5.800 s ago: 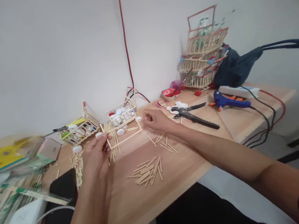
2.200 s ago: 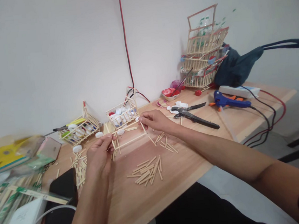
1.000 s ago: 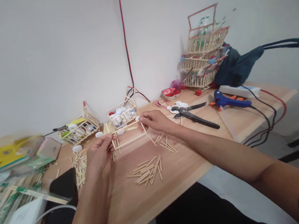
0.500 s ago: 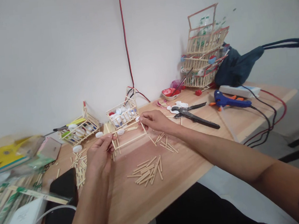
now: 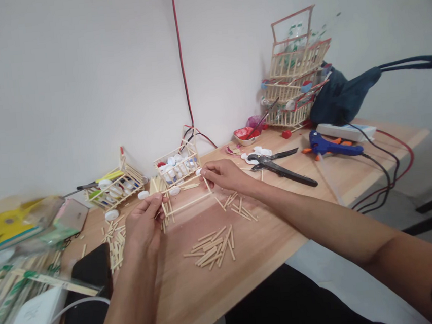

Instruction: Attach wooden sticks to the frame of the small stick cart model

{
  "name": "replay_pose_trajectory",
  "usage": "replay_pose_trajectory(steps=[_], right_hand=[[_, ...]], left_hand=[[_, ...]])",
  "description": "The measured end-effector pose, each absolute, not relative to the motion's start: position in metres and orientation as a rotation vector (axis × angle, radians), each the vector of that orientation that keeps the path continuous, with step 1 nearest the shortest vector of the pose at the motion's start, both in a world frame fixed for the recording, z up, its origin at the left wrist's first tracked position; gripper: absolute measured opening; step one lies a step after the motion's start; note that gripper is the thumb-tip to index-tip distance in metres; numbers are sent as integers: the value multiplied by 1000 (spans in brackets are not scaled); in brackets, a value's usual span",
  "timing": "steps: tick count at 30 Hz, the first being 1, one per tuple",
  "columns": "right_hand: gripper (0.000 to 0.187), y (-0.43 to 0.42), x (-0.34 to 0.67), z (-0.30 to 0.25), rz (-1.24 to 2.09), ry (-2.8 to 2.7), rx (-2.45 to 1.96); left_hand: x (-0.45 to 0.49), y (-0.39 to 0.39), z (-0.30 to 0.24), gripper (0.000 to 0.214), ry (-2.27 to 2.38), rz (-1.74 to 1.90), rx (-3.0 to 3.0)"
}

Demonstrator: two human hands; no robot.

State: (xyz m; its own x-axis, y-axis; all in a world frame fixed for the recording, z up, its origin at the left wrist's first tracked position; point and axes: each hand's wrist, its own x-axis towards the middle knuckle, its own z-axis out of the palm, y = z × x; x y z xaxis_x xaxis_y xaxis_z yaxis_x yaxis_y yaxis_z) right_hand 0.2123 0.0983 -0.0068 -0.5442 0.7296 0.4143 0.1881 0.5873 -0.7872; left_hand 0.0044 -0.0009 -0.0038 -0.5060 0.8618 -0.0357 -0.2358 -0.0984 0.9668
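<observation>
Held up a thin, angular frame of pale wooden sticks (image 5: 189,204) over the pale wooden counter (image 5: 191,297).
Had, toward the left, a flat black slab (image 5: 91,268) near a scatter of short, pale stick pieces (image 5: 117,245); pinched the frame's upper left corner between thumb and fingers of the left hand (image 5: 143,222); had a loose heap of short, round, tan sticks (image 5: 212,248) on the counter nearer the camera; pinched the upper right corner likewise with the fingers of the right hand (image 5: 223,174); had, farther right, black hand cutters (image 5: 272,166), then a blue-and-orange glue gun (image 5: 332,146).
</observation>
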Motion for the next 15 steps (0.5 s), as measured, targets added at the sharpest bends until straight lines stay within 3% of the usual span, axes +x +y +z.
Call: replay_pose_trajectory(steps=[15], right_hand=[[31,99,212,-7,900,-2052,-730]], left_hand=[[6,-2,-2,44,1371,1726,706]])
